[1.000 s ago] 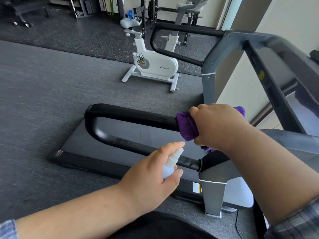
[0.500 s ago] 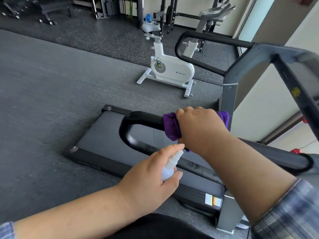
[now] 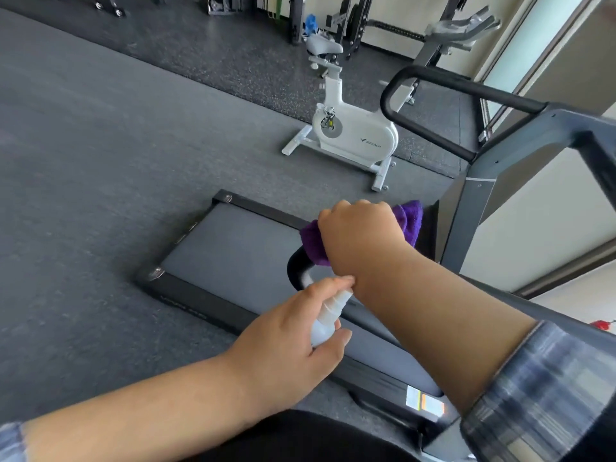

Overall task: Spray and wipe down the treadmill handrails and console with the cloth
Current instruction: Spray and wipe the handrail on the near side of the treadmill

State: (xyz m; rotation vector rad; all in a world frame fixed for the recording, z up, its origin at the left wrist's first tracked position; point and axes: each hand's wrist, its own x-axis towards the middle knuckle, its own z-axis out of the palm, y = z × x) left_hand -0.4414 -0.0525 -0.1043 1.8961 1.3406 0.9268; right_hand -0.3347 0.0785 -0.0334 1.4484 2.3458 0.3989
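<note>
My right hand [image 3: 361, 233] grips a purple cloth [image 3: 408, 218] wrapped round the near black handrail [image 3: 296, 270] at its curved end. Most of that rail is hidden under my hand and forearm. My left hand [image 3: 293, 341] holds a small white spray bottle [image 3: 328, 320], forefinger on its top, just below my right wrist. The far handrail [image 3: 430, 78] loops out from the grey treadmill upright [image 3: 466, 208]. The treadmill belt [image 3: 233, 248] lies under both hands. The console is out of view.
A white exercise bike [image 3: 353, 135] stands on the dark floor beyond the treadmill's rear end. Racks and another machine [image 3: 460, 25] line the back wall. A pale wall and a window strip run along the right side.
My right hand has slid the cloth along the near handrail to its curved end. My left hand with the bottle has stayed close below it. The view has swung leftward.
</note>
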